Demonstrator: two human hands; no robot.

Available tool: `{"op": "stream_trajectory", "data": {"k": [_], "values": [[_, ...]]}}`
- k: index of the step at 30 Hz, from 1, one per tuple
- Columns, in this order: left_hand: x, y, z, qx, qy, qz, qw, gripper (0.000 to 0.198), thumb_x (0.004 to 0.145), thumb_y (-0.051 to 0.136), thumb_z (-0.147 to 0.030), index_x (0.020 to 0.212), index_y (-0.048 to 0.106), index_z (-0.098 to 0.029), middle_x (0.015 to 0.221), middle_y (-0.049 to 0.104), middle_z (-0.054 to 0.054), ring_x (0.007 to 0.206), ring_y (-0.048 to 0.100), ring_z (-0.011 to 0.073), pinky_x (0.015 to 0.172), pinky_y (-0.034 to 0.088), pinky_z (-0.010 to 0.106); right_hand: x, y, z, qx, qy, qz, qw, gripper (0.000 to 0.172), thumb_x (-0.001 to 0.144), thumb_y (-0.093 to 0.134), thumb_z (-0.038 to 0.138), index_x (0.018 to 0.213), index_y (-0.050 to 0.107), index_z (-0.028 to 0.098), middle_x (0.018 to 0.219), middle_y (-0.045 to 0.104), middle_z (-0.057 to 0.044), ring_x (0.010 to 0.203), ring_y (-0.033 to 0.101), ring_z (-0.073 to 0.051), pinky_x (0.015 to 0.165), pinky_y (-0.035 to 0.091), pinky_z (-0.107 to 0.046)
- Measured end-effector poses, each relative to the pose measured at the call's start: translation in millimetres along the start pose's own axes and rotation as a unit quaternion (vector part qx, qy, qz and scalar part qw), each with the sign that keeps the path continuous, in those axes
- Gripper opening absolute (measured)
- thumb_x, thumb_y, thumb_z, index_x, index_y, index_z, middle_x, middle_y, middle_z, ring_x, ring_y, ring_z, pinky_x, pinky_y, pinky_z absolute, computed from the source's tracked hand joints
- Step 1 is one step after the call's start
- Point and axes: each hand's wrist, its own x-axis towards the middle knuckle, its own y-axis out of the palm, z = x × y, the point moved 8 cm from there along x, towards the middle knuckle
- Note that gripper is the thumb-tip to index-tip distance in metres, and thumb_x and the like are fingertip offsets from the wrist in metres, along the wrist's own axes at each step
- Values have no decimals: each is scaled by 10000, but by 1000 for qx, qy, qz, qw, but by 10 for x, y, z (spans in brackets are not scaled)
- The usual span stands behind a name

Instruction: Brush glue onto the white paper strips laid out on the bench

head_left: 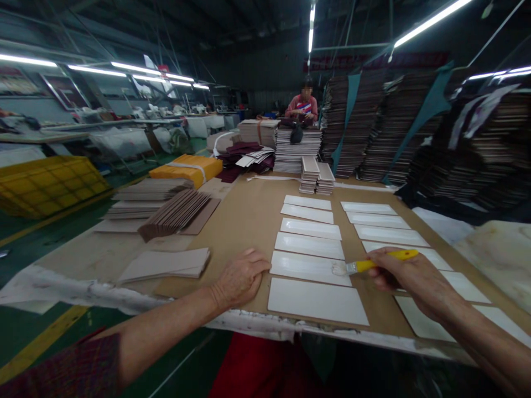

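Note:
A paintbrush (379, 261) with a yellow handle is gripped in my right hand (409, 276). Its pale, wet bristles touch the right end of a white rectangular panel (305, 264), which carries a glossy smear. At that panel's left edge, my left hand (244, 276) rests on the table with loosely bent fingers, the fingertips against the edge. Closer to me lies another white panel (315, 301) with a matte look. Several more white panels (309, 228) run away from me in a column, and a second column (390, 235) stands to the right, partly hidden behind my right hand and forearm.
Brown board (236, 215) covers the tabletop. On the left are grey panels (166, 262) and a fanned stack of brown pieces (178, 213). Small panel stacks (309, 174) stand at the back. A person (305, 105) is behind a tall stack (296, 149); dark piles (373, 121) rise at right.

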Motion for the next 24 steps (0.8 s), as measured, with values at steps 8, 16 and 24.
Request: {"op": "stream_trajectory", "data": {"k": [8, 16, 24], "values": [[-1, 6, 8, -2, -2, -1, 1000, 303, 859, 447, -17, 980, 691, -149, 933, 685, 99, 889, 600, 238, 827, 527, 419, -36, -203, -29, 15, -5, -36, 999, 270, 740, 754, 341, 901, 706, 130, 682, 699, -75, 515, 606, -143, 474, 527, -197], [-41, -203, -128, -31, -60, -19, 998, 327, 852, 416, -22, 1069, 630, -140, 976, 663, 97, 930, 614, 227, 833, 545, 398, -327, -141, 192, 134, -75, -32, 988, 459, 545, 877, 478, 838, 682, 183, 681, 672, -31, 541, 590, -123, 503, 518, -165], [-316, -233, -658, -99, -60, 33, 993, 247, 943, 502, -108, 1135, 653, -150, 1068, 664, 102, 992, 593, 235, 876, 524, 415, -795, 424, -16, 107, -92, 39, 989, 484, 711, 815, 634, 860, 682, 193, 690, 655, -42, 586, 591, -157, 541, 503, -212]]}}
